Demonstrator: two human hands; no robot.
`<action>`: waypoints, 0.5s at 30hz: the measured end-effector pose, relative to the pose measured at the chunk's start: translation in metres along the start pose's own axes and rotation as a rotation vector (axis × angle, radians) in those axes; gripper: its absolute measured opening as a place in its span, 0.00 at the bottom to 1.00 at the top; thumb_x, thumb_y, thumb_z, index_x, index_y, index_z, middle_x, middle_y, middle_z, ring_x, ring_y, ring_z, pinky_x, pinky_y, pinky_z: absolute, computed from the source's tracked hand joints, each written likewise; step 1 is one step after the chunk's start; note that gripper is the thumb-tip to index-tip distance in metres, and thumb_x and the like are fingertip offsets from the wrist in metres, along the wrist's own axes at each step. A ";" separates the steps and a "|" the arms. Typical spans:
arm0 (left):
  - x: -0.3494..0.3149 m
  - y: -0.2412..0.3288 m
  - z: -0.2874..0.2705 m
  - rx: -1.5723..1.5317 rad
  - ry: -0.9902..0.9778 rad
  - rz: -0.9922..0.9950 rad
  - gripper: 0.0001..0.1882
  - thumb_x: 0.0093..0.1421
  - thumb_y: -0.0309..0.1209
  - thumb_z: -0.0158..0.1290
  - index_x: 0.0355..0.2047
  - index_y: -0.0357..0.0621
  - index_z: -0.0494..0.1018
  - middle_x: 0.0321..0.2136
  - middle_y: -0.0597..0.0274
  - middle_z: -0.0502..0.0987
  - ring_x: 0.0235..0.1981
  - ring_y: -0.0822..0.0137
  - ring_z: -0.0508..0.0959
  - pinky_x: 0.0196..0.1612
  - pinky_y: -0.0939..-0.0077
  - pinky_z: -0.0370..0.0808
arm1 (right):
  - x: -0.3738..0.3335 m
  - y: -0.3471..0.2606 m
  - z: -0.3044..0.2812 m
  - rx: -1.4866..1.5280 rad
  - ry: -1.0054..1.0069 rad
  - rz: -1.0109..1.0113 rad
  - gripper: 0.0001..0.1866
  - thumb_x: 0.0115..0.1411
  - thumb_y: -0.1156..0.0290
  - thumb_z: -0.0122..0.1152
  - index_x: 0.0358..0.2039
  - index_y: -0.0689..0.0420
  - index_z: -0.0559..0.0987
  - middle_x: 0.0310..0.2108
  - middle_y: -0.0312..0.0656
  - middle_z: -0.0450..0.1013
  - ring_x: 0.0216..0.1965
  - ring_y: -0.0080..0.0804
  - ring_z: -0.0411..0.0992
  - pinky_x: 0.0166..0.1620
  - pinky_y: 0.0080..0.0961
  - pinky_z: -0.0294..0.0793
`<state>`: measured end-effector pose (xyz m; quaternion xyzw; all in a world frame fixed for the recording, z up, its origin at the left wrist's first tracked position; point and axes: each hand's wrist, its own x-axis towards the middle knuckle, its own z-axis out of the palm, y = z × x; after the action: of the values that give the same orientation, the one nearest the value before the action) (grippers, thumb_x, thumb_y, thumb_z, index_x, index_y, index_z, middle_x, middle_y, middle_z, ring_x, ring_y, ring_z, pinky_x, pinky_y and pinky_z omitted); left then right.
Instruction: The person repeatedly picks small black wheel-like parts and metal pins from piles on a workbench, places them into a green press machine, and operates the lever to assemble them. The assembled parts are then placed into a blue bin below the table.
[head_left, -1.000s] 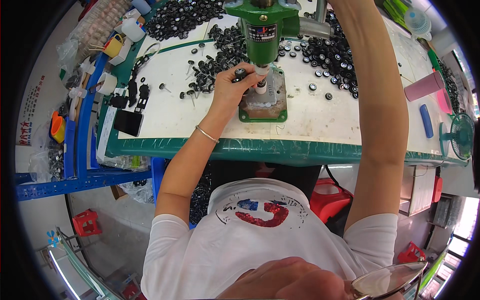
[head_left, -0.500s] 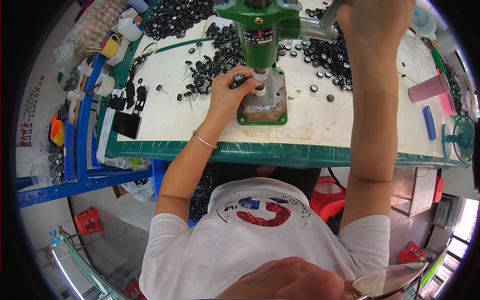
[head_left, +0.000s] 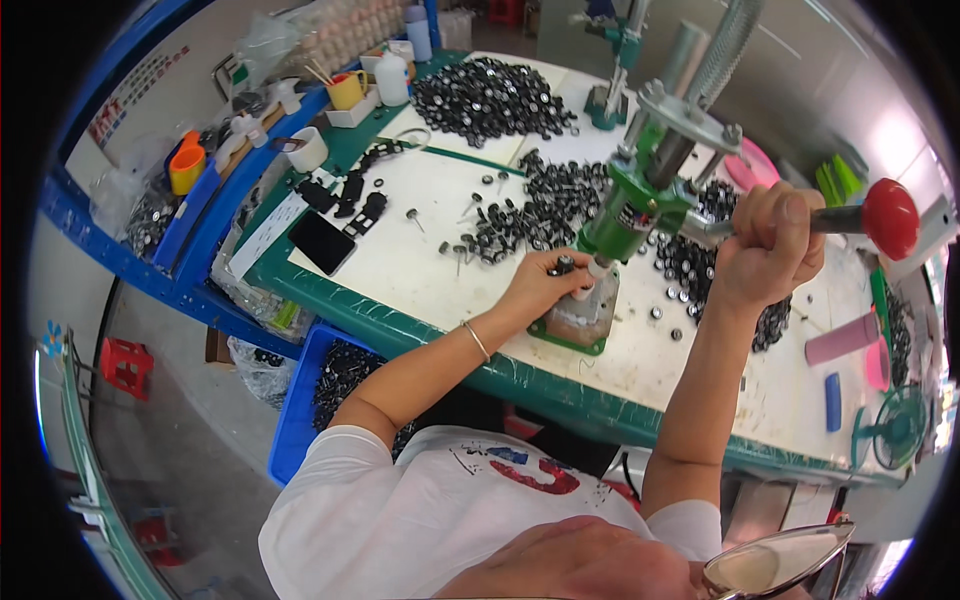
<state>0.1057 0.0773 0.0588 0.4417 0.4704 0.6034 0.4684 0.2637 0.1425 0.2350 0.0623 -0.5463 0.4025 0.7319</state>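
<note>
A green hand-lever press (head_left: 625, 205) stands on the table. My right hand (head_left: 768, 245) is closed around its metal lever (head_left: 838, 220), which ends in a red knob (head_left: 891, 218). At the foot of the press, my left hand (head_left: 535, 285) pinches a small black toy wheel (head_left: 565, 264) with a silver hub between thumb and fingers. Those fingertips are right beside the white tip (head_left: 598, 267) of the ram, above the press base (head_left: 580, 325). Whatever sits directly under the ram is mostly hidden by my fingers.
Wheels with metal axles (head_left: 500, 225) lie left of the press. A large wheel pile (head_left: 490, 100) is farther back, with more loose wheels (head_left: 690, 260) on the right. A phone (head_left: 321, 243), a pink cup (head_left: 840, 340) and a green fan (head_left: 893, 425) are also around.
The view has turned and now takes in more of the press and lever. My right hand still grips the lever; my left hand still holds the wheel beside the ram.
</note>
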 end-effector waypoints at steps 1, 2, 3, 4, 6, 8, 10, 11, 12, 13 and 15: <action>-0.001 0.001 0.001 -0.018 -0.011 0.011 0.09 0.54 0.28 0.59 0.36 0.42 0.79 0.23 0.70 0.78 0.24 0.83 0.74 0.23 0.89 0.63 | 0.001 -0.001 -0.001 -0.007 -0.012 0.015 0.09 0.59 0.76 0.54 0.22 0.59 0.67 0.13 0.29 0.53 0.12 0.14 0.47 0.15 0.17 0.42; -0.002 0.004 0.002 -0.008 -0.018 0.009 0.09 0.55 0.27 0.59 0.37 0.40 0.78 0.24 0.68 0.78 0.24 0.82 0.74 0.25 0.88 0.65 | 0.004 -0.001 -0.002 -0.023 -0.023 0.041 0.11 0.60 0.75 0.53 0.22 0.58 0.66 0.13 0.28 0.52 0.13 0.13 0.46 0.15 0.16 0.42; -0.002 0.008 0.002 0.002 -0.025 0.005 0.10 0.55 0.26 0.58 0.37 0.39 0.78 0.25 0.67 0.78 0.24 0.81 0.74 0.28 0.86 0.68 | 0.011 -0.003 -0.002 -0.025 -0.021 0.083 0.11 0.61 0.75 0.53 0.22 0.57 0.66 0.13 0.28 0.52 0.13 0.13 0.46 0.15 0.16 0.42; -0.003 0.010 0.002 0.012 -0.027 -0.006 0.10 0.55 0.26 0.58 0.38 0.38 0.78 0.26 0.65 0.78 0.24 0.80 0.74 0.30 0.85 0.71 | 0.016 -0.004 -0.003 -0.027 -0.017 0.134 0.11 0.61 0.74 0.54 0.22 0.57 0.65 0.13 0.28 0.52 0.13 0.13 0.46 0.15 0.15 0.41; -0.001 0.012 0.003 0.030 -0.035 -0.006 0.10 0.55 0.27 0.59 0.39 0.38 0.78 0.26 0.66 0.79 0.24 0.81 0.74 0.29 0.85 0.70 | 0.029 -0.004 0.006 -0.121 0.071 0.238 0.12 0.61 0.71 0.56 0.22 0.55 0.66 0.14 0.26 0.51 0.13 0.12 0.45 0.15 0.15 0.41; -0.003 0.006 0.003 0.010 -0.007 0.008 0.08 0.54 0.30 0.60 0.35 0.43 0.79 0.20 0.71 0.76 0.19 0.84 0.68 0.20 0.88 0.58 | 0.043 0.008 0.012 -0.205 0.153 0.371 0.12 0.60 0.69 0.57 0.22 0.53 0.66 0.14 0.25 0.51 0.12 0.11 0.46 0.14 0.14 0.41; -0.002 -0.002 -0.005 -0.079 0.019 -0.089 0.08 0.54 0.30 0.61 0.34 0.43 0.78 0.21 0.70 0.76 0.20 0.83 0.70 0.20 0.87 0.61 | 0.056 0.023 0.008 -0.289 0.218 0.502 0.12 0.59 0.66 0.60 0.22 0.52 0.67 0.14 0.24 0.53 0.12 0.09 0.47 0.14 0.13 0.42; -0.001 -0.005 -0.008 -0.127 0.024 -0.142 0.08 0.54 0.31 0.61 0.33 0.43 0.78 0.22 0.69 0.76 0.20 0.82 0.71 0.20 0.87 0.62 | 0.060 0.027 0.005 -0.285 0.227 0.540 0.13 0.59 0.66 0.60 0.22 0.52 0.67 0.14 0.24 0.53 0.12 0.09 0.47 0.14 0.13 0.42; -0.002 -0.006 -0.011 -0.283 0.062 -0.164 0.06 0.53 0.31 0.61 0.29 0.45 0.77 0.22 0.70 0.75 0.20 0.82 0.69 0.18 0.87 0.57 | 0.064 0.032 0.003 -0.279 0.235 0.579 0.13 0.59 0.65 0.60 0.22 0.52 0.67 0.14 0.24 0.54 0.12 0.09 0.48 0.14 0.12 0.42; -0.003 -0.008 -0.019 -0.411 0.079 -0.167 0.06 0.55 0.32 0.60 0.28 0.44 0.76 0.23 0.70 0.75 0.22 0.82 0.69 0.18 0.88 0.56 | 0.066 0.039 -0.003 -0.281 0.248 0.627 0.13 0.58 0.65 0.61 0.22 0.52 0.68 0.14 0.24 0.54 0.12 0.09 0.48 0.15 0.12 0.43; -0.012 0.000 -0.035 -0.524 0.101 -0.173 0.07 0.55 0.34 0.59 0.27 0.46 0.75 0.22 0.70 0.74 0.22 0.81 0.68 0.18 0.87 0.56 | 0.071 0.058 -0.026 -0.239 0.195 0.675 0.12 0.58 0.63 0.61 0.25 0.53 0.69 0.16 0.25 0.56 0.13 0.10 0.50 0.15 0.12 0.44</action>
<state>0.0738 0.0603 0.0517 0.2329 0.3570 0.6835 0.5925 0.2504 0.2317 0.2646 -0.2462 -0.5068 0.5587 0.6086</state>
